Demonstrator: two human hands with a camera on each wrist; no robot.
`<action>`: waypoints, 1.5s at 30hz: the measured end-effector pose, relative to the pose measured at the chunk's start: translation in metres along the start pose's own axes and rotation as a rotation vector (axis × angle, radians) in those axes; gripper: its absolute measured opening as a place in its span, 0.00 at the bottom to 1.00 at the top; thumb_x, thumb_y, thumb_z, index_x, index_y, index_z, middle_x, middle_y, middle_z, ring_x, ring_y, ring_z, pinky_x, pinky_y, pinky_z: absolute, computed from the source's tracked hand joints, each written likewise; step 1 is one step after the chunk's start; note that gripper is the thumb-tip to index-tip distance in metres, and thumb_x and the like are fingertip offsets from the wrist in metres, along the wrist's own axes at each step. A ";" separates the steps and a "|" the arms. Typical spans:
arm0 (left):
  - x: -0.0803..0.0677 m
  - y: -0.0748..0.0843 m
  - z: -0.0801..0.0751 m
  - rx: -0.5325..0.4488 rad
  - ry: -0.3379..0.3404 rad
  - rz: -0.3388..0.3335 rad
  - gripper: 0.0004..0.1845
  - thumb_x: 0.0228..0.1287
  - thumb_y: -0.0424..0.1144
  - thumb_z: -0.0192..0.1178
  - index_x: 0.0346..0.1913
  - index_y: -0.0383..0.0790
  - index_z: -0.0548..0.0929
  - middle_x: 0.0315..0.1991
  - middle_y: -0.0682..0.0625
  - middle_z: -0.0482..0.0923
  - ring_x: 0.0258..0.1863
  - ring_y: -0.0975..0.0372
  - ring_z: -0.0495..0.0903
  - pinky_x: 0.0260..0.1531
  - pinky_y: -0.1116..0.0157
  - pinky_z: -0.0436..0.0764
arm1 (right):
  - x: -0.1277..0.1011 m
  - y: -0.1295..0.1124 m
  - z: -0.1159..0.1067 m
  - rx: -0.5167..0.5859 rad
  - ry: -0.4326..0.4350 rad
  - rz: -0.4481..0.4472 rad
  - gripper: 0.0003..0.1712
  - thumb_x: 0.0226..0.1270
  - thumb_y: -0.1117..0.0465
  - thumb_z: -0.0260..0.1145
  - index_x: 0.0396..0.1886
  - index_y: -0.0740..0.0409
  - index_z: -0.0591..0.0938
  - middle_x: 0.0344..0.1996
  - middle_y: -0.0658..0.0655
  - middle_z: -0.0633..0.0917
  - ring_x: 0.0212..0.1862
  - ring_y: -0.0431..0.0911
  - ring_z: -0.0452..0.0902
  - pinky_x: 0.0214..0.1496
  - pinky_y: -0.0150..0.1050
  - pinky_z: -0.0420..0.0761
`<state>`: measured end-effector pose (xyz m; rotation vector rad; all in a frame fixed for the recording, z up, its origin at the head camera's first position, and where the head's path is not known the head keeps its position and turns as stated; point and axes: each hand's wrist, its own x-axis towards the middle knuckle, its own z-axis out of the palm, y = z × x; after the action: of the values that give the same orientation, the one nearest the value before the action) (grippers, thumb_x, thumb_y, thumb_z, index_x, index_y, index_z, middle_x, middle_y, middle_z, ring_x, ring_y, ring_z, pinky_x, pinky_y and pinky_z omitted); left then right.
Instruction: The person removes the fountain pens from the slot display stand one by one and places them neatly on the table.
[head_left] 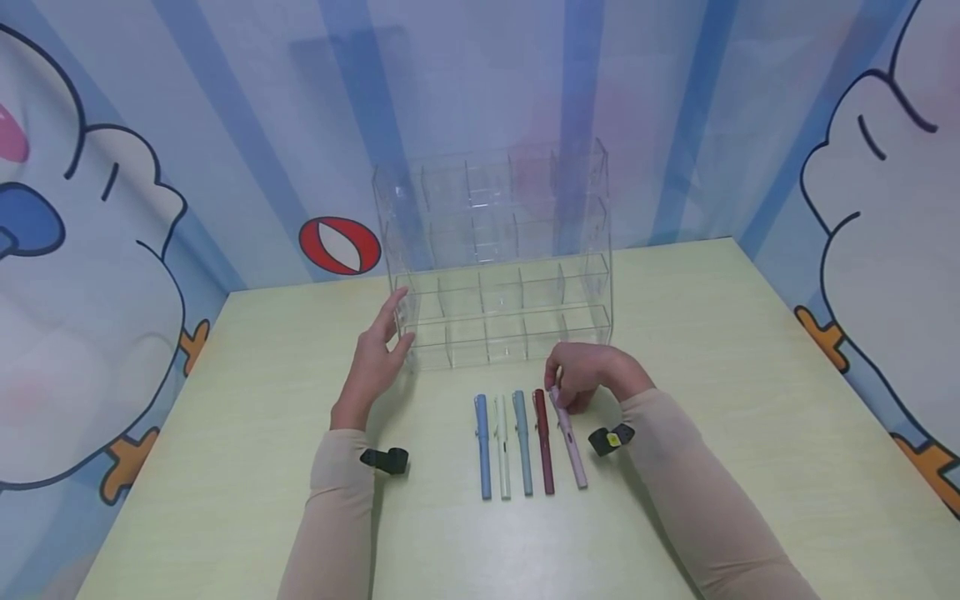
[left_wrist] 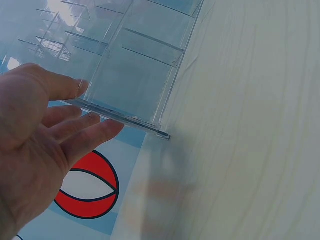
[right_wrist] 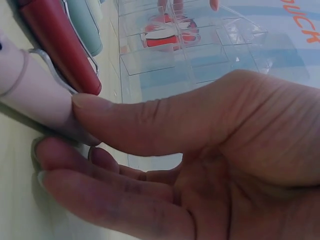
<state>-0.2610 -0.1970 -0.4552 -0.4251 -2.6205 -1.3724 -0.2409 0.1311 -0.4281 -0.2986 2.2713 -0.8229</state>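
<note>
A lilac pen (head_left: pixel 573 452) lies slightly askew at the right end of a row. My right hand (head_left: pixel 588 369) pinches its cap end between thumb and fingers; in the right wrist view the thumb presses on the lilac cap (right_wrist: pixel 37 97). Left of it lie a dark red pen (head_left: pixel 544 454), a teal pen (head_left: pixel 524 450), a pale green pen (head_left: pixel 503 454) and a blue pen (head_left: pixel 483 454). My left hand (head_left: pixel 372 364) grips the left side of a clear stepped acrylic rack (head_left: pixel 506 348), its thumb and fingers on either side of the side panel (left_wrist: pixel 135 121).
Behind the pens, the rack stands near the table's back edge, with several rows of divided compartments. Cartoon-printed walls (head_left: pixel 262 125) close in the pale wooden table (head_left: pixel 247 467) at the back and sides. Both wrists carry small black cameras.
</note>
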 end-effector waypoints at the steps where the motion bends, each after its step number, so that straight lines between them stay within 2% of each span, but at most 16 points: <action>1: 0.000 0.000 0.000 0.000 0.001 0.002 0.38 0.74 0.31 0.56 0.79 0.61 0.55 0.78 0.46 0.55 0.70 0.43 0.66 0.66 0.45 0.68 | 0.000 0.000 0.000 -0.005 0.000 -0.002 0.10 0.60 0.76 0.68 0.40 0.65 0.82 0.31 0.60 0.84 0.30 0.47 0.83 0.35 0.39 0.86; 4: 0.000 -0.001 0.000 -0.001 0.003 0.006 0.37 0.74 0.31 0.56 0.79 0.58 0.55 0.78 0.46 0.56 0.70 0.43 0.66 0.66 0.45 0.68 | 0.000 -0.001 0.001 -0.014 0.001 -0.003 0.10 0.60 0.76 0.67 0.40 0.65 0.81 0.30 0.59 0.84 0.30 0.47 0.83 0.35 0.39 0.86; 11: 0.000 -0.001 0.000 -0.001 0.002 -0.002 0.38 0.74 0.31 0.56 0.79 0.63 0.54 0.77 0.46 0.56 0.70 0.44 0.66 0.66 0.46 0.69 | -0.001 -0.001 0.001 -0.015 -0.005 -0.002 0.09 0.61 0.76 0.67 0.41 0.65 0.80 0.30 0.59 0.84 0.31 0.48 0.84 0.35 0.40 0.87; 15: 0.001 -0.002 0.000 -0.004 0.005 0.001 0.38 0.74 0.31 0.56 0.79 0.61 0.55 0.77 0.45 0.57 0.70 0.44 0.66 0.65 0.45 0.69 | -0.001 -0.001 -0.001 -0.013 -0.009 -0.005 0.09 0.60 0.76 0.67 0.41 0.66 0.80 0.30 0.60 0.84 0.31 0.48 0.85 0.36 0.40 0.87; 24: 0.001 -0.003 0.002 -0.005 -0.002 -0.005 0.40 0.74 0.33 0.57 0.78 0.71 0.54 0.77 0.47 0.57 0.70 0.45 0.66 0.66 0.46 0.69 | -0.002 0.002 -0.001 -0.017 -0.004 0.004 0.10 0.59 0.75 0.67 0.40 0.65 0.80 0.30 0.60 0.84 0.31 0.49 0.85 0.36 0.40 0.87; 35: 0.005 -0.002 0.003 -0.014 -0.004 0.009 0.40 0.74 0.31 0.56 0.78 0.69 0.54 0.77 0.46 0.56 0.70 0.43 0.65 0.65 0.44 0.69 | -0.003 0.003 -0.002 -0.040 0.011 0.000 0.09 0.59 0.74 0.67 0.39 0.65 0.80 0.29 0.60 0.85 0.31 0.49 0.84 0.35 0.41 0.86; 42: 0.004 -0.006 0.005 -0.027 -0.016 -0.017 0.39 0.73 0.32 0.57 0.79 0.61 0.55 0.76 0.43 0.58 0.70 0.43 0.65 0.63 0.42 0.70 | -0.001 0.004 -0.004 -0.065 0.022 0.015 0.07 0.66 0.70 0.65 0.42 0.65 0.82 0.32 0.60 0.85 0.30 0.50 0.86 0.35 0.42 0.87; 45: 0.003 -0.008 0.006 -0.026 -0.013 -0.015 0.39 0.73 0.32 0.57 0.79 0.63 0.55 0.77 0.44 0.57 0.70 0.43 0.66 0.63 0.43 0.71 | 0.000 0.006 -0.006 -0.043 0.054 -0.030 0.09 0.70 0.68 0.60 0.45 0.68 0.83 0.36 0.61 0.84 0.30 0.51 0.86 0.35 0.42 0.87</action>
<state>-0.2661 -0.1965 -0.4642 -0.4196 -2.6241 -1.4141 -0.2454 0.1387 -0.4287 -0.3344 2.3422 -0.8069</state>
